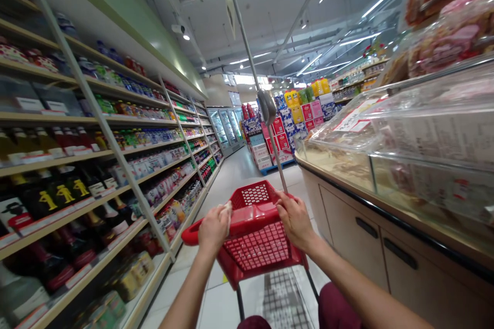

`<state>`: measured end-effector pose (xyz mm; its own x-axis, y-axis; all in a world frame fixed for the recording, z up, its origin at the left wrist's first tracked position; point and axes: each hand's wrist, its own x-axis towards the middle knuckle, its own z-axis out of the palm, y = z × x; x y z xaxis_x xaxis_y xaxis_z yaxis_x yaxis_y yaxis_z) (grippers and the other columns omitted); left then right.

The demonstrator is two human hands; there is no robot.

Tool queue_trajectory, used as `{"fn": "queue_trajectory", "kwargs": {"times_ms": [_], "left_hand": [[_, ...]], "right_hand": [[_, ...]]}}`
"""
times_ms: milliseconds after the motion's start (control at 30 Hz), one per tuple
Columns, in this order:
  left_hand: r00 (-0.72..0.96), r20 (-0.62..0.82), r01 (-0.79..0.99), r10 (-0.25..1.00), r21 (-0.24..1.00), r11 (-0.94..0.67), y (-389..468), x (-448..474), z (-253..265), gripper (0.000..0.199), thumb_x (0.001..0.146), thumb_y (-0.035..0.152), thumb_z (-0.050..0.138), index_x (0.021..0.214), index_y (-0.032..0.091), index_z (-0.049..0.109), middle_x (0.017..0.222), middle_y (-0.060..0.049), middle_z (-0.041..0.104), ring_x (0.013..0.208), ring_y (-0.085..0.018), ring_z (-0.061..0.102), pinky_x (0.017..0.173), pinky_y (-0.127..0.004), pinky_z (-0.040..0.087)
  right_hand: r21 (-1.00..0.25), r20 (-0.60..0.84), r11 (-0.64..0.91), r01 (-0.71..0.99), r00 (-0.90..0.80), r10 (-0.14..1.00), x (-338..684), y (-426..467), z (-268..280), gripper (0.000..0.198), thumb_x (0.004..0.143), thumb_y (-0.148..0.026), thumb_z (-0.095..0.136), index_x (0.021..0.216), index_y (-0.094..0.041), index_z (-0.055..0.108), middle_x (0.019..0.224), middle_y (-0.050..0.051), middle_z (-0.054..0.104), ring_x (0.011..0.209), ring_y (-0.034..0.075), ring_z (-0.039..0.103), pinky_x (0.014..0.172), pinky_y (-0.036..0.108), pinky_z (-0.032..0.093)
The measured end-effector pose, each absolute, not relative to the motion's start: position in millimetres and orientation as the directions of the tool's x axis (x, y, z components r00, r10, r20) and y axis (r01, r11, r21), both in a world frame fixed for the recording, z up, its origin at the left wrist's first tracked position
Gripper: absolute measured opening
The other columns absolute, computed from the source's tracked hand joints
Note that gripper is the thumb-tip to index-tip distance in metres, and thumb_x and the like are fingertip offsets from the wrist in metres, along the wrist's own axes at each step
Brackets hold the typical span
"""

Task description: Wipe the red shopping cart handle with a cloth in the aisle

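A red plastic shopping cart [257, 254] stands right in front of me, its basket full of lattice holes. My left hand [211, 230] is closed around the left part of its handle [249, 214]. A crumpled white tissue or cloth [227, 211] shows between that hand's fingers. Farther right, my right hand [295, 220] is wrapped over the other end of the handle. Just beyond it rises a thin metal pole [247, 41] with a grey oval fitting [266, 107]; where its foot attaches is hidden.
Long shelves [154, 180] of bottles and packets line the left. On the right is a wooden counter [343, 221] with clear bins of packaged food. Stacked cartons [276, 136] on a blue pallet [276, 165] stand ahead, glass-door fridges [226, 126] behind. The tiled aisle [231, 177] runs between.
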<state>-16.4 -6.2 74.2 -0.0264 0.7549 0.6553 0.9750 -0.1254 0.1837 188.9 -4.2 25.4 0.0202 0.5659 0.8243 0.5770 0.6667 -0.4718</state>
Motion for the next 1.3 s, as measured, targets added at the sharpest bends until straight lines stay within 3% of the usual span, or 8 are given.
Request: {"fn": "queue_trajectory", "kwargs": {"times_ms": [200, 433, 633, 700, 833, 1067, 1233, 1300], "left_hand": [[0.318, 0.677, 0.869, 0.664, 0.072, -0.49, -14, 29, 66, 0.025, 0.082, 0.029, 0.041, 0.1, 0.026, 0.059, 0.109, -0.002, 0.06, 0.103, -0.015, 0.053, 0.09, -0.031, 0.043], [-0.074, 0.691, 0.979, 0.719, 0.189, -0.081, -12, -26, 67, 0.027, 0.082, 0.029, 0.04, 0.096, 0.021, 0.062, 0.103, -0.006, 0.064, 0.096, -0.019, 0.058, 0.083, -0.035, 0.047], [0.36, 0.726, 0.877, 0.586, -0.049, -0.478, -18, 33, 53, 0.029, 0.083, 0.03, 0.04, 0.107, 0.025, 0.056, 0.114, -0.002, 0.058, 0.107, -0.016, 0.051, 0.094, -0.034, 0.041], [0.296, 0.74, 0.906, 0.605, -0.017, -0.423, -15, 14, 57, 0.028, 0.083, 0.03, 0.04, 0.105, 0.025, 0.058, 0.109, -0.003, 0.061, 0.104, -0.016, 0.053, 0.091, -0.033, 0.043], [-0.052, 0.745, 0.981, 0.665, 0.164, -0.107, -13, -25, 63, 0.029, 0.083, 0.029, 0.037, 0.096, 0.021, 0.062, 0.1, -0.007, 0.064, 0.091, -0.02, 0.06, 0.079, -0.035, 0.049], [0.305, 0.751, 0.901, 0.585, -0.028, -0.433, -19, 6, 50, 0.029, 0.084, 0.032, 0.038, 0.106, 0.024, 0.057, 0.114, -0.003, 0.058, 0.106, -0.016, 0.051, 0.092, -0.032, 0.042], [-0.062, 0.787, 0.975, 0.614, 0.179, -0.132, -15, -50, 52, 0.028, 0.082, 0.033, 0.038, 0.094, 0.022, 0.061, 0.102, -0.005, 0.063, 0.097, -0.019, 0.057, 0.086, -0.035, 0.046], [-0.047, 0.798, 0.969, 0.6, 0.182, -0.167, -18, -39, 50, 0.028, 0.083, 0.031, 0.038, 0.096, 0.021, 0.061, 0.105, -0.005, 0.062, 0.099, -0.019, 0.056, 0.087, -0.036, 0.046]], "right_hand": [[-0.443, 0.834, 0.649, 0.619, 0.019, 0.552, 190, -4, 21, 0.036, 0.088, -0.027, 0.031, 0.123, -0.021, 0.039, 0.09, 0.002, 0.065, 0.09, 0.017, 0.057, 0.092, 0.041, 0.031], [-0.444, 0.836, 0.65, 0.617, 0.025, 0.548, 185, -7, 17, 0.034, 0.088, -0.027, 0.03, 0.12, -0.021, 0.042, 0.097, 0.005, 0.062, 0.095, 0.018, 0.053, 0.096, 0.046, 0.026], [-0.446, 0.832, 0.662, 0.602, 0.006, 0.555, 190, -9, 17, 0.035, 0.088, -0.026, 0.032, 0.122, -0.021, 0.039, 0.096, 0.003, 0.063, 0.095, 0.017, 0.054, 0.096, 0.044, 0.026], [-0.443, 0.829, 0.662, 0.605, -0.004, 0.559, 194, -10, 17, 0.035, 0.088, -0.024, 0.031, 0.122, -0.021, 0.038, 0.095, 0.003, 0.063, 0.094, 0.016, 0.054, 0.097, 0.043, 0.026], [-0.404, 0.849, 0.63, 0.663, 0.016, 0.528, 187, -11, 17, 0.034, 0.086, -0.024, 0.033, 0.119, -0.02, 0.042, 0.099, 0.004, 0.061, 0.095, 0.018, 0.052, 0.096, 0.043, 0.026], [-0.394, 0.845, 0.62, 0.679, 0.003, 0.535, 191, -7, 18, 0.028, 0.085, -0.024, 0.035, 0.11, -0.02, 0.049, 0.094, 0.004, 0.062, 0.09, 0.018, 0.053, 0.093, 0.042, 0.027], [-0.424, 0.841, 0.602, 0.676, 0.048, 0.538, 195, -7, 21, 0.029, 0.085, -0.023, 0.035, 0.111, -0.02, 0.048, 0.093, 0.005, 0.062, 0.091, 0.019, 0.053, 0.092, 0.043, 0.026], [-0.398, 0.847, 0.59, 0.702, 0.033, 0.531, 189, -10, 22, 0.03, 0.085, -0.024, 0.035, 0.112, -0.02, 0.048, 0.095, 0.005, 0.061, 0.092, 0.02, 0.051, 0.094, 0.046, 0.023]]}}
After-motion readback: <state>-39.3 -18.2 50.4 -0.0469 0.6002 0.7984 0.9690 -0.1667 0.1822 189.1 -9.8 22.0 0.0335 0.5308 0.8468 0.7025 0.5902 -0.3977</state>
